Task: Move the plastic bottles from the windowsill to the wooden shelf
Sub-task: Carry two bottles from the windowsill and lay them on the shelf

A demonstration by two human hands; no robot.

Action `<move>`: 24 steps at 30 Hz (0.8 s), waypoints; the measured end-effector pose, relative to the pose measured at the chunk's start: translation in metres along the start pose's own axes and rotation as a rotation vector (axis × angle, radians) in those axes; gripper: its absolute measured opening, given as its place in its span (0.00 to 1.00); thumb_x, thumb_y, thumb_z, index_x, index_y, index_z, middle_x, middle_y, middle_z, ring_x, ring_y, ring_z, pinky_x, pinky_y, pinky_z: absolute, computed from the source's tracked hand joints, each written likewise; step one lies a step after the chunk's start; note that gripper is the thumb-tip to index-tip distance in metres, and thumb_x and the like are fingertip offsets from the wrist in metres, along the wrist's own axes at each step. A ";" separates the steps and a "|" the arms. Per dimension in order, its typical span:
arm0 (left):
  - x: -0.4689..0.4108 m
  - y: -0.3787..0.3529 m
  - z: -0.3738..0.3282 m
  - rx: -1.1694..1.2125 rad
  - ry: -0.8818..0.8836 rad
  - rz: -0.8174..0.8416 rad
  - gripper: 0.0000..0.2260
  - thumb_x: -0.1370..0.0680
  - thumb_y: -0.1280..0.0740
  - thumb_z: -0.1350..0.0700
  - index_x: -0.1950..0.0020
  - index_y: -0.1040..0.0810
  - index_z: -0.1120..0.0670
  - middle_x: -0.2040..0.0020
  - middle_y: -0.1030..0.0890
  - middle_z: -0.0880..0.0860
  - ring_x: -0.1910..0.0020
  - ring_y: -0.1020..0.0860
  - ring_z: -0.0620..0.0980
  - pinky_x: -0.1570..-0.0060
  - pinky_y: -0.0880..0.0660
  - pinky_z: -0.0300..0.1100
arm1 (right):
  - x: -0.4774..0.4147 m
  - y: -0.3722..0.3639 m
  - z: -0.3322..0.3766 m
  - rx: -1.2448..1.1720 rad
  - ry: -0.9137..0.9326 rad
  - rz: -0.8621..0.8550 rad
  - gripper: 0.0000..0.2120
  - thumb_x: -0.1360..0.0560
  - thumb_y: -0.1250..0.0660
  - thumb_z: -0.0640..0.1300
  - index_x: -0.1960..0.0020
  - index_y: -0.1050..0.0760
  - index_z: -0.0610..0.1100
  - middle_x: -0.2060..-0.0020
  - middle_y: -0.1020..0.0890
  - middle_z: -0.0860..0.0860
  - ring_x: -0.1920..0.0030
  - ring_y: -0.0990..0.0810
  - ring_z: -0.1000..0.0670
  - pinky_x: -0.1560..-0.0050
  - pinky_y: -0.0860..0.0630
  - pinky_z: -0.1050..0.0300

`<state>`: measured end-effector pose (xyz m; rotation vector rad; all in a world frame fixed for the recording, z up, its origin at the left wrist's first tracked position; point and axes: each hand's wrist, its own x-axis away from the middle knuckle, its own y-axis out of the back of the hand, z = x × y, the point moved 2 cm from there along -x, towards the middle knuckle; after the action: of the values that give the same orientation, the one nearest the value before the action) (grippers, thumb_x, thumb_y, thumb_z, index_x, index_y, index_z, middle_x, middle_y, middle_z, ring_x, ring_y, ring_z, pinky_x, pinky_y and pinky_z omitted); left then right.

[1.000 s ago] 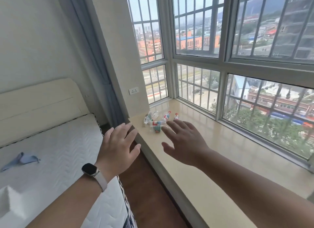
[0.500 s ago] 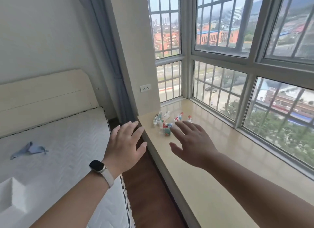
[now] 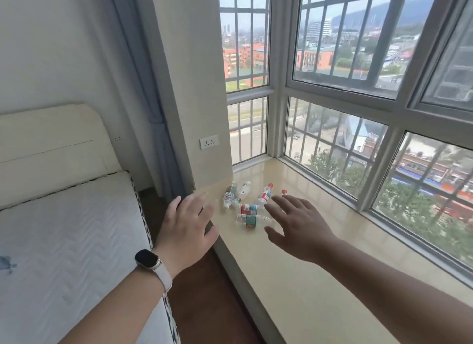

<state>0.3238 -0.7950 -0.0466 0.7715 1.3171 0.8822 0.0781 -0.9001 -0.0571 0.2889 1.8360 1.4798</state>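
Observation:
Several small clear plastic bottles (image 3: 249, 209) with red caps and red-green labels lie in a loose cluster on the beige windowsill (image 3: 294, 279), near its left end. My left hand (image 3: 188, 227), with a watch on the wrist, hovers open just left of the cluster, over the sill's edge. My right hand (image 3: 298, 224) is open with fingers spread, just right of the bottles; its fingertips reach the nearest bottle (image 3: 252, 220) and hide part of another. Neither hand holds anything. No wooden shelf is in view.
A bed with a white mattress (image 3: 71, 241) and cream headboard stands at the left. A narrow strip of dark floor (image 3: 204, 305) runs between bed and sill. Barred windows (image 3: 358, 138) line the sill's far side. A wall pillar with a socket (image 3: 209, 142) stands behind the bottles.
The view has drawn closer to the bottles and turned left. Both open hands have reached forward and now flank the cluster.

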 end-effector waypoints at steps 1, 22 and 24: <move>-0.007 -0.006 0.007 0.010 0.001 0.001 0.20 0.25 0.39 0.45 0.37 0.23 0.52 0.37 0.22 0.55 0.36 0.26 0.57 0.34 0.33 0.61 | -0.009 -0.007 0.002 0.001 -0.009 0.009 0.24 0.25 0.41 0.60 0.37 0.23 0.48 0.39 0.21 0.46 0.38 0.23 0.41 0.41 0.25 0.47; -0.134 -0.132 0.126 0.020 0.076 0.156 0.22 0.23 0.41 0.43 0.35 0.23 0.52 0.33 0.24 0.55 0.32 0.27 0.58 0.32 0.33 0.61 | -0.194 -0.157 -0.052 -0.106 -0.015 0.088 0.25 0.26 0.42 0.61 0.37 0.23 0.48 0.38 0.20 0.47 0.38 0.23 0.42 0.42 0.26 0.46; -0.160 -0.143 0.136 0.024 0.085 0.156 0.21 0.24 0.41 0.44 0.34 0.24 0.51 0.32 0.24 0.54 0.32 0.28 0.57 0.32 0.34 0.60 | -0.217 -0.175 -0.062 -0.137 -0.032 0.089 0.25 0.26 0.42 0.60 0.37 0.23 0.47 0.38 0.21 0.46 0.38 0.23 0.41 0.41 0.26 0.45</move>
<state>0.4676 -1.0014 -0.0818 0.8727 1.3570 1.0345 0.2352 -1.1287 -0.1252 0.3289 1.7067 1.6447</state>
